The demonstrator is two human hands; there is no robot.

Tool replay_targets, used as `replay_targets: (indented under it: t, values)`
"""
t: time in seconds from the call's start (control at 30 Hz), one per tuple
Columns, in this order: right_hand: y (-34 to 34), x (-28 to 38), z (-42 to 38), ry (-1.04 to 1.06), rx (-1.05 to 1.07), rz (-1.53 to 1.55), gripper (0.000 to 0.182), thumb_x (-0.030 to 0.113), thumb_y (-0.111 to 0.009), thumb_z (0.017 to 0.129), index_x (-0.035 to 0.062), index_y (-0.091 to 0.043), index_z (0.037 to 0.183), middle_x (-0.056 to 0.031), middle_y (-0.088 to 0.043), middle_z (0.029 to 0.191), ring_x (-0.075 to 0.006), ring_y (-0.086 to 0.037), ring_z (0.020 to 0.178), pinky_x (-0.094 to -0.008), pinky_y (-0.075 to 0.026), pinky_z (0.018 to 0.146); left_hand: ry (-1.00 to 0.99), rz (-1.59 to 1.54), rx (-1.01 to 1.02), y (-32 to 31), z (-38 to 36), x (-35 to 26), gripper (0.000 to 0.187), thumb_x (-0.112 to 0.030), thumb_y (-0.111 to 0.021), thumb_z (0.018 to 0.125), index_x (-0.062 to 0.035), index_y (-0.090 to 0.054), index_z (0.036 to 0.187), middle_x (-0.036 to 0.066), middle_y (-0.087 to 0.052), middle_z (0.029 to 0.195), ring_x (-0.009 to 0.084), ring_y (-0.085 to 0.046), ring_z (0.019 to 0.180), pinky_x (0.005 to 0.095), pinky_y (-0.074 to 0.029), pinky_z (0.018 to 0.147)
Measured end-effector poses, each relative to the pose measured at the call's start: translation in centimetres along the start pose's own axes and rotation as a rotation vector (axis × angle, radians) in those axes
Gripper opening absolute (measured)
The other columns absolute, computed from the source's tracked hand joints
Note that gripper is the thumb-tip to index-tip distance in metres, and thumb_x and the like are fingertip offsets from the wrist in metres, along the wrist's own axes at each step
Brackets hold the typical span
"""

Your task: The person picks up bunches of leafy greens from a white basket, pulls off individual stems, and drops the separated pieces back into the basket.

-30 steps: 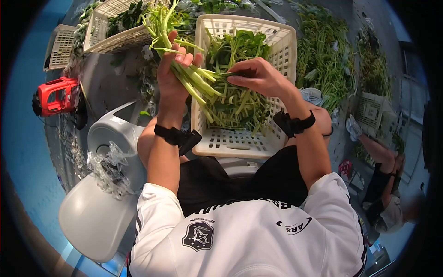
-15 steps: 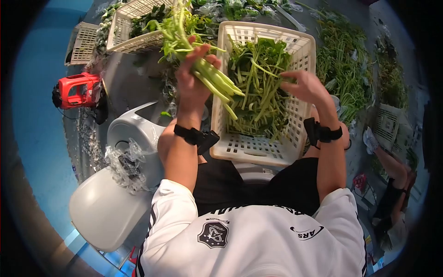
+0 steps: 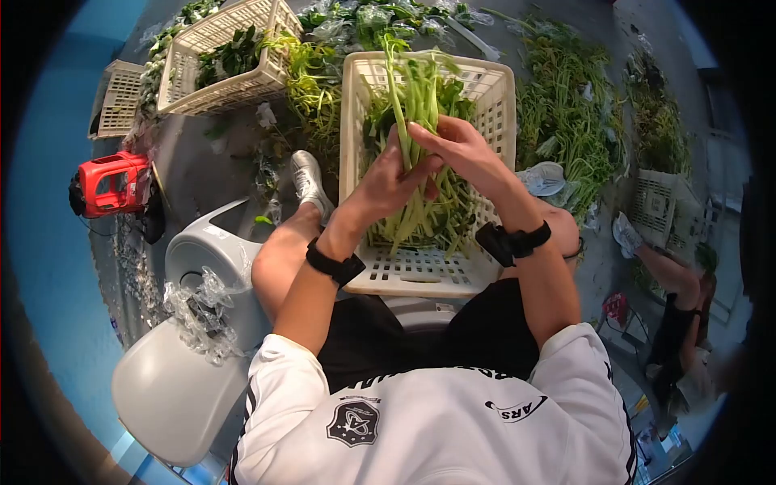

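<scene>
A bunch of pale green leafy-vegetable stems [image 3: 416, 93] stands upright over the white plastic crate [image 3: 416, 279] between my knees. My left hand [image 3: 392, 187] is closed around the lower part of the bunch. From the other side my right hand [image 3: 469, 153] grips the same stems, its thumb and fingers against them. Some of the fingers are hidden behind the bunch. Below my hands, loose greens [image 3: 449, 214] with long stems and dark leaves lie inside the crate.
Piled greens [image 3: 566, 105] cover the floor at right. Another crate [image 3: 222, 101] with leaves stands at upper left, with yellowish stems [image 3: 315, 89] beside it. At left are a red device [image 3: 113, 184] and a grey chair [image 3: 174, 388] with crumpled plastic [image 3: 202, 315]. A co-worker [image 3: 687, 315] is at far right.
My left hand has brought the bunch rightward over the crate and turned it more upright. My right hand has moved from the crate's right side onto the stems. The view has shifted slightly.
</scene>
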State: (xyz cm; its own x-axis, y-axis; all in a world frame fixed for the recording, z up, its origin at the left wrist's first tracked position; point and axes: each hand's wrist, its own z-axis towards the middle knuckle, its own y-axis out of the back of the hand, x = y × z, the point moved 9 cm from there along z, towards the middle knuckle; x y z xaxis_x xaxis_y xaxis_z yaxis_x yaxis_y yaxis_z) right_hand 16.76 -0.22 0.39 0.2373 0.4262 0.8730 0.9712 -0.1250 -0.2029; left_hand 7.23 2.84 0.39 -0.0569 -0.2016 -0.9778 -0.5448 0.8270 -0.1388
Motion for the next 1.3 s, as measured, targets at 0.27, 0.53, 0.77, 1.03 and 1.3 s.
replay_targets:
  t: [0.27, 0.53, 0.77, 1.03, 1.3]
  values:
    - [0.6, 1.3, 0.7, 0.240, -0.116, 0.113, 0.036, 0.034, -0.069, 0.098, 0.0036, -0.064, 0.117, 0.0014, -0.067, 0.101, -0.0060, -0.063, 0.090, -0.0257, -0.052, 0.080, -0.181, 0.233, -0.215, 1.9, -0.2, -0.9, 0.041, -0.026, -0.046, 0.109, 0.0015, -0.045, 0.140, 0.013, -0.061, 0.124, 0.0183, -0.058, 0.113, 0.0333, -0.045, 0.099]
    - [3.2, 1.4, 1.3, 0.326, -0.223, 0.031, 0.033, 0.027, -0.064, 0.102, 0.0030, -0.059, 0.124, -0.0008, -0.068, 0.106, -0.0051, -0.063, 0.092, -0.0233, -0.053, 0.075, 0.081, 0.021, -0.093, 2.2, -0.1, 0.7, 0.039, -0.026, -0.058, 0.105, 0.0034, -0.057, 0.130, 0.004, -0.066, 0.100, 0.0080, -0.059, 0.089, 0.0251, -0.050, 0.080]
    - [2.5, 1.3, 1.9, 0.458, -0.212, -0.018, 0.033, 0.018, -0.066, 0.100, 0.0013, -0.056, 0.127, -0.0026, -0.068, 0.110, -0.0066, -0.063, 0.095, -0.0241, -0.053, 0.079, 0.090, -0.013, -0.087, 2.3, 0.1, 2.8, 0.038, -0.027, -0.070, 0.097, 0.0009, -0.063, 0.122, -0.005, -0.058, 0.074, 0.0040, -0.047, 0.065, 0.0246, -0.040, 0.058]
    - [1.5, 2.7, 1.2, 0.502, -0.204, -0.082, 0.030, 0.012, -0.064, 0.100, 0.0016, -0.055, 0.127, -0.0016, -0.067, 0.109, -0.0071, -0.061, 0.095, -0.0256, -0.053, 0.080, 0.103, 0.043, -0.086, 2.8, 0.1, 2.2, 0.031, -0.022, -0.051, 0.107, 0.0016, -0.056, 0.127, 0.010, -0.068, 0.112, 0.0175, -0.068, 0.099, 0.0330, -0.057, 0.087]
    - [3.1, 1.9, 1.7, 0.397, -0.286, -0.013, 0.036, 0.033, -0.053, 0.107, 0.0044, -0.054, 0.128, 0.0030, -0.061, 0.103, -0.0036, -0.055, 0.087, -0.0241, -0.049, 0.074, 0.210, -0.131, -0.244, 4.8, -0.5, 0.4, 0.040, -0.030, -0.041, 0.110, -0.0034, -0.045, 0.139, 0.009, -0.065, 0.095, 0.0168, -0.066, 0.066, 0.0306, -0.054, 0.060]
